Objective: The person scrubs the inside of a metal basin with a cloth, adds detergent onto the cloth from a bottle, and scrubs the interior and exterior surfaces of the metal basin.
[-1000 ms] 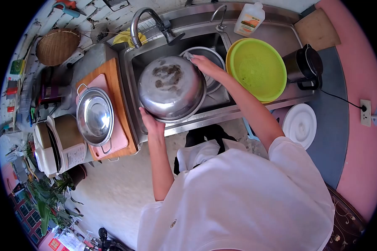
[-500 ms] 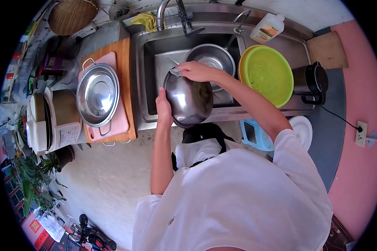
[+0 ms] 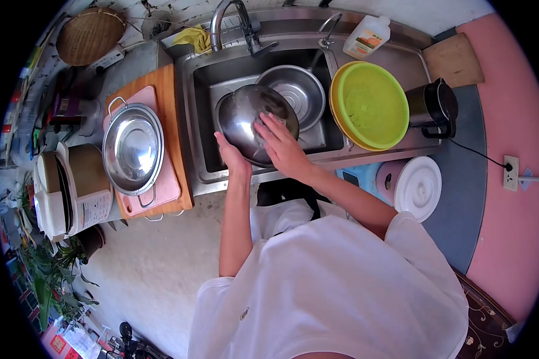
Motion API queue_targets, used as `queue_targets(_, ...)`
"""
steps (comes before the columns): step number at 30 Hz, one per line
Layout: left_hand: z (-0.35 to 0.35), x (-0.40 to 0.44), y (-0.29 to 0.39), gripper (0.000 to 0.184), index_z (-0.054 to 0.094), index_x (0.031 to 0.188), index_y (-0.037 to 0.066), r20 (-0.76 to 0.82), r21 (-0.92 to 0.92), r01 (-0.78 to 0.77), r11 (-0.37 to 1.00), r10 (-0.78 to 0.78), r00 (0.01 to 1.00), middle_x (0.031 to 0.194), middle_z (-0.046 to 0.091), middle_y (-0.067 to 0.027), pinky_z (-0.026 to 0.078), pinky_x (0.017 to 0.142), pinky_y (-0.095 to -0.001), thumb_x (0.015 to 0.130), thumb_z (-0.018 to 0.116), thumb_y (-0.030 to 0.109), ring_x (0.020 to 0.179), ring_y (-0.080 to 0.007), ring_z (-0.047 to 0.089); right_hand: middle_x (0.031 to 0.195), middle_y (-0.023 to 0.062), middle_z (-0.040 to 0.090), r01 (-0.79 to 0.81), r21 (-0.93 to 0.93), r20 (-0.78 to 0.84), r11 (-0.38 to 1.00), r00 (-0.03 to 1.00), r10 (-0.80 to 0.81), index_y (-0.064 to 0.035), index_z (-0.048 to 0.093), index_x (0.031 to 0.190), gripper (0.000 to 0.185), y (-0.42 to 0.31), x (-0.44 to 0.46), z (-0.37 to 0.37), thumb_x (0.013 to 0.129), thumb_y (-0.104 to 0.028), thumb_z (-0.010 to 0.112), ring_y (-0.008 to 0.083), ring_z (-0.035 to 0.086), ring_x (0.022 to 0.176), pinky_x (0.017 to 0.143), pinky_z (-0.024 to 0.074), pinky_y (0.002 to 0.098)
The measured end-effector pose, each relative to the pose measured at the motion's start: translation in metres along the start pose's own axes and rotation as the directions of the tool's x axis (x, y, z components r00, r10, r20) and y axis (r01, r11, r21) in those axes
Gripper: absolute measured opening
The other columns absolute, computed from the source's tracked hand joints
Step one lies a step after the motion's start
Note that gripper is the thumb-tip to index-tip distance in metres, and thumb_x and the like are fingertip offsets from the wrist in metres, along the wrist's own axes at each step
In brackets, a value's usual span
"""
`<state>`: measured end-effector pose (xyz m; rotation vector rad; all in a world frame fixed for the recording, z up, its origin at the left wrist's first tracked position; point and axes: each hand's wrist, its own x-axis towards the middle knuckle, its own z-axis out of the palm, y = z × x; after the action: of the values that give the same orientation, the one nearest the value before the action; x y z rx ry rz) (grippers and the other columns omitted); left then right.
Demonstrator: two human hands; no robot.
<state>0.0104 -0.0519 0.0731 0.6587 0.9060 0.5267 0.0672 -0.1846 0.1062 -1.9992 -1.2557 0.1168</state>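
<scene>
While the left hand (image 3: 233, 157) steadies the metal bowl's near edge, fingers curled there, the right hand (image 3: 284, 149) lies fingers-spread on the metal bowl (image 3: 245, 116); sink's (image 3: 332, 140) upper centre of frame.

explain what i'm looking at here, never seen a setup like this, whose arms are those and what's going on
No machine is at work here: these are a person's bare hands. Every picture comes from one camera worn on the head, looking down, so the white shirt is the wearer's own.

Over the sink, the left hand holds a metal bowl at its edge, outside turned up, and the right hand lies spread on it. A basin sits in the sink. To the right are a green strainer and a kettle; to the left, a pan on a pink board.
</scene>
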Motion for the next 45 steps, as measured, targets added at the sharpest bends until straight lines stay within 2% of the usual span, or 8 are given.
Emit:
queue_targets(2, 0.001, -0.012, -0.002, 0.054, 0.044, 0.124, -0.001, 0.022, 0.048, 0.032, 0.998, -0.034, 0.999, 0.126, 0.047, -0.0108, 0.031, 0.1, -0.0345, 0.096, 0.028, 0.043, 0.115, -0.0232, 0.045, 0.139, 0.0177, 0.033, -0.229, 0.302, -0.064, 0.925, 0.964, 0.259, -0.0027, 0.038, 0.132, 0.044, 0.019, 0.018, 0.007, 0.09, -0.016, 0.045, 0.0313, 0.026, 0.132, 0.107, 0.0231, 0.0371)
queue_targets(7, 0.01, -0.029, 0.009, 0.055, 0.039, 0.129, 0.001, 0.102, -0.058, 0.094, 0.994, -0.088, 0.991, 0.133, 0.041, -0.0122, 0.026, 0.104, -0.0373, 0.096, 0.026, 0.043, 0.121, -0.0259, 0.039, 0.142, 0.0167, 0.03, -0.244, 0.204, 0.185, 0.948, 0.961, 0.207, -0.0074, 0.039, 0.133, 0.045, 0.055, 0.086, -0.008, 0.093, -0.027, 0.042, 0.031, 0.019, 0.135, 0.108, 0.0182, 0.0359)
queue_targets(13, 0.005, -0.021, 0.035, 0.057, 0.035, 0.132, 0.002, 0.128, -0.089, -0.005, 0.996, 0.017, 0.992, 0.137, 0.035, -0.0128, 0.025, 0.105, -0.04, 0.096, 0.024, 0.045, 0.126, -0.0272, 0.034, 0.14, 0.0258, 0.026, -0.414, 0.352, 0.093, 0.84, 0.908, 0.408, -0.011, 0.035, 0.136, 0.047, 0.085, 0.055, -0.006, 0.092, -0.027, 0.04, 0.0399, 0.02, 0.132, 0.108, 0.0174, 0.0435)
queue_targets(19, -0.005, -0.016, 0.014, 0.059, 0.034, 0.133, 0.002, 0.137, -0.141, 0.052, 0.989, -0.032, 0.99, 0.139, 0.034, -0.0124, 0.024, 0.106, -0.0398, 0.095, 0.023, 0.046, 0.127, -0.0275, 0.033, 0.144, 0.0202, 0.021, -0.166, 0.221, 0.115, 0.961, 0.983, 0.144, -0.0134, 0.038, 0.135, 0.044, -0.002, 0.042, -0.002, 0.093, -0.026, 0.04, 0.0387, 0.016, 0.134, 0.109, 0.0147, 0.0451)
queue_targets(25, -0.007, -0.028, 0.028, 0.06, 0.033, 0.134, 0.003, 0.098, -0.104, 0.056, 0.993, -0.045, 0.994, 0.14, 0.032, -0.012, 0.023, 0.107, -0.0399, 0.094, 0.025, 0.047, 0.128, -0.0274, 0.031, 0.145, 0.0217, 0.018, -0.402, 0.261, 0.18, 0.877, 0.913, 0.365, -0.0134, 0.033, 0.137, 0.046, 0.082, 0.058, -0.005, 0.094, -0.028, 0.037, 0.0391, 0.013, 0.134, 0.109, 0.0144, 0.0433)
queue_targets(35, -0.016, -0.028, 0.013, 0.059, 0.032, 0.134, 0.003, 0.12, 0.038, 0.017, 0.999, -0.022, 0.993, 0.14, 0.033, -0.0118, 0.022, 0.107, -0.0395, 0.095, 0.027, 0.046, 0.128, -0.0269, 0.032, 0.144, 0.02, 0.021, -0.119, 0.152, 0.101, 0.981, 0.989, 0.104, -0.0105, 0.036, 0.136, 0.046, 0.056, 0.089, 0.006, 0.093, -0.026, 0.041, 0.0381, 0.015, 0.134, 0.108, 0.0159, 0.0432)
queue_targets(38, -0.004, -0.04, 0.034, 0.058, 0.033, 0.134, 0.002, 0.067, 0.062, -0.017, 0.998, 0.013, 0.998, 0.138, 0.034, -0.0122, 0.024, 0.106, -0.0398, 0.095, 0.028, 0.045, 0.127, -0.027, 0.033, 0.141, 0.0249, 0.024, -0.359, 0.414, 0.244, 0.837, 0.929, 0.278, -0.0135, 0.038, 0.134, 0.044, 0.101, 0.071, 0.017, 0.092, -0.027, 0.042, 0.0413, 0.022, 0.131, 0.107, 0.0207, 0.0407)
queue_targets(45, -0.024, -0.009, 0.023, 0.057, 0.037, 0.13, 0.003, 0.028, 0.016, -0.049, 0.999, 0.048, 0.998, 0.132, 0.042, -0.0093, 0.027, 0.104, -0.0371, 0.095, 0.026, 0.046, 0.122, -0.0245, 0.039, 0.139, 0.0236, 0.03, -0.169, 0.277, 0.054, 0.946, 0.986, 0.16, -0.0097, 0.048, 0.127, 0.039, -0.015, 0.003, 0.029, 0.088, -0.014, 0.048, 0.0389, 0.023, 0.131, 0.106, 0.0234, 0.0423)
